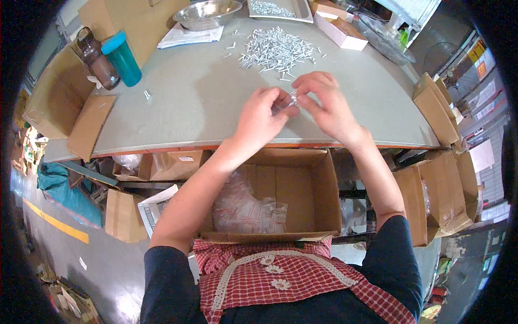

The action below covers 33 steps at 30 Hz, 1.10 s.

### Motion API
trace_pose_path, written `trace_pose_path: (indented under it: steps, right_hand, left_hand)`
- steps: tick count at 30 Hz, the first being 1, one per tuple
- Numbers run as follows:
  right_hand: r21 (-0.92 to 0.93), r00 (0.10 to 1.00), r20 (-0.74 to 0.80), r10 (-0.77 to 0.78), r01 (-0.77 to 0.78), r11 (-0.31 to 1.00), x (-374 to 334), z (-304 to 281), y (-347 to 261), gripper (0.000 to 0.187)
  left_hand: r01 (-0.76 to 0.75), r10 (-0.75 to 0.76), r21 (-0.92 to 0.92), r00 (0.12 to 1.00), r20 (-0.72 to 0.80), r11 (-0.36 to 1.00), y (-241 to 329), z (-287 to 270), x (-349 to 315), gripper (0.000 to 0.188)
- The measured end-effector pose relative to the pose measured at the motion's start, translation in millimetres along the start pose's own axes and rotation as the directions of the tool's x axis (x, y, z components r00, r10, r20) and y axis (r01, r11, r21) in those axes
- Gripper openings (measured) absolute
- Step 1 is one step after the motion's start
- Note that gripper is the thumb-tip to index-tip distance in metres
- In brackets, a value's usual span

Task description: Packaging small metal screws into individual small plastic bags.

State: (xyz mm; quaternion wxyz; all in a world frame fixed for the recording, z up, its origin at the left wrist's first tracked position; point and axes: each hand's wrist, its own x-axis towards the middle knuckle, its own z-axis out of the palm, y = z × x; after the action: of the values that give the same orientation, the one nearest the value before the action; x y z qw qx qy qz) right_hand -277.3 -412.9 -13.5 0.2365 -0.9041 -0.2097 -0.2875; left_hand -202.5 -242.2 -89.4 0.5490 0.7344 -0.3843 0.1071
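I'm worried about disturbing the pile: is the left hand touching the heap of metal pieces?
Apart. The head view shows grey tabletop between the left hand and the metal heap.

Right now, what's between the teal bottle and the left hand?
Head view: mostly bare gray tabletop between the teal bottle and left hand, except small silver fasteners close to the bottle.

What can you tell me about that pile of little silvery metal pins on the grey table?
The pile of little silvery pins is a loose, jumbled heap, shiny like metal. Each looks thin and straight, some with a wider head. It lies on the grey table beyond the left hand and right hand, apparently touching neither, with strays around its edges.
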Motion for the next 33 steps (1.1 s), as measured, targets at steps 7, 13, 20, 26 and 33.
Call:
trace_pose_path:
  steps: [7, 13, 20, 26, 33]
  right_hand:
    - [-0.292, 0.997, -0.025, 0.078, -0.082, 0.953, -25, -48, -6, 0.006]
    - [-0.039, 0.999, 0.037, 0.029, -0.027, 0.999, -41, -59, -26, 0.007]
    - [0.239, 0.881, 0.304, 0.362, -0.438, 0.867, -54, -64, -62, 0.007]
    - [0.458, 0.827, 0.359, 0.433, -0.56, 0.691, -74, -63, -62, 0.013]
    - [0.483, 0.723, 0.5, 0.477, -0.69, 0.539, -99, -68, -58, 0.015]
  left_hand:
    - [0.272, -0.212, -0.276, 0.95, 0.229, 0.922, -1, -11, -10, 0.015]
    - [0.245, -0.157, -0.281, 0.94, 0.302, 0.928, 37, -16, -14, 0.02]
    - [0.406, -0.217, -0.34, 0.852, 0.476, 0.848, 81, -17, -18, 0.018]
    - [0.475, -0.215, -0.413, 0.816, 0.536, 0.777, 87, -9, -27, 0.009]
    - [0.505, -0.176, -0.53, 0.816, 0.551, 0.681, 93, 12, -39, 0.005]
